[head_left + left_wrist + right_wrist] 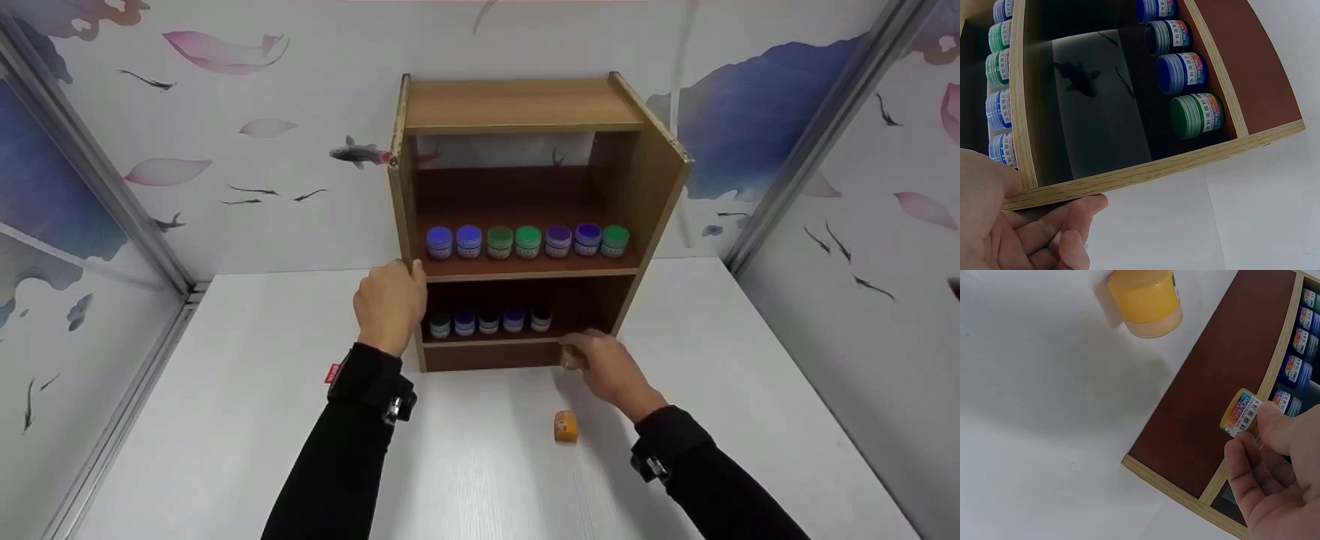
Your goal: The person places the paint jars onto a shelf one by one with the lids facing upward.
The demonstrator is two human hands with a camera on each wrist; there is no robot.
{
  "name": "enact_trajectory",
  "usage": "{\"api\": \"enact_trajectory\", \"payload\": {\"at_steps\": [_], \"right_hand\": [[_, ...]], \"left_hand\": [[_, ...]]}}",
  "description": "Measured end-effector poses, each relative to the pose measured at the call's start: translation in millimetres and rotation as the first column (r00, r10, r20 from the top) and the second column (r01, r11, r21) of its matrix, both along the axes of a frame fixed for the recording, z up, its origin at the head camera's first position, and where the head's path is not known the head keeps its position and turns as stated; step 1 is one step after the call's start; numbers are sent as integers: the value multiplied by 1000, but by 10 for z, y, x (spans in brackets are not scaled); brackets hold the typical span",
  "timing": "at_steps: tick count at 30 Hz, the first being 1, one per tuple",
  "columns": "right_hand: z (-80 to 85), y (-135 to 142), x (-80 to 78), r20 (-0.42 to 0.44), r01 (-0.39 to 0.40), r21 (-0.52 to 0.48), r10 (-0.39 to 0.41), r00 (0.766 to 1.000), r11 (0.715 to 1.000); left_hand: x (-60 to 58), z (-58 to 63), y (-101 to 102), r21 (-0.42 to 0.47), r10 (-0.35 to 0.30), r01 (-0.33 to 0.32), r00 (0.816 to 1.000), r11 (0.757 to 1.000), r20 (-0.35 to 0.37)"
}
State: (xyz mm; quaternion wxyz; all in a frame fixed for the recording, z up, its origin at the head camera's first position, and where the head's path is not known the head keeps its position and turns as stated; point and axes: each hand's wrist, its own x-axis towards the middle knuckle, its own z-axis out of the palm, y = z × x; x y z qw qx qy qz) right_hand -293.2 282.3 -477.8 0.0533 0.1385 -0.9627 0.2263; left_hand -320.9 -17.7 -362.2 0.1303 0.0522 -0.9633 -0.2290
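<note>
A small wooden shelf unit (525,106) stands against the back wall. My left hand (390,306) grips the edge of its left side panel, with the thumb at the front and the fingers behind it in the left wrist view. My right hand (609,369) pinches a yellow paint jar (1241,413) between thumb and fingers, in front of the bottom board at the lower right. Its label faces the right wrist camera, while the fingers hide one end. Another yellow-orange paint jar (565,426) lies on the white table below.
Several blue, green and purple jars (528,241) line the upper shelf. On the lower shelf, a row of darker jars (488,323) begins at the left. Patterned panels (247,150) surround the white table (225,420). A small red tag (332,373) shows beside the left wrist.
</note>
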Motion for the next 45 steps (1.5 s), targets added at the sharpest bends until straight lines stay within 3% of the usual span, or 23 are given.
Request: {"api": "enact_trajectory", "payload": {"at_steps": [12, 25, 45], "right_hand": [[120, -14, -98, -64, -48, 9, 48, 997, 999], [281, -51, -255, -74, -35, 43, 38, 997, 998], [333, -127, -443, 34, 55, 114, -60, 998, 992]], "left_hand": [[21, -4, -31, -13, -1, 1, 999, 1000, -38], [14, -1, -28, 1, 12, -12, 1000, 1000, -11], [8, 1, 13, -19, 16, -16, 1000, 1000, -6]]}}
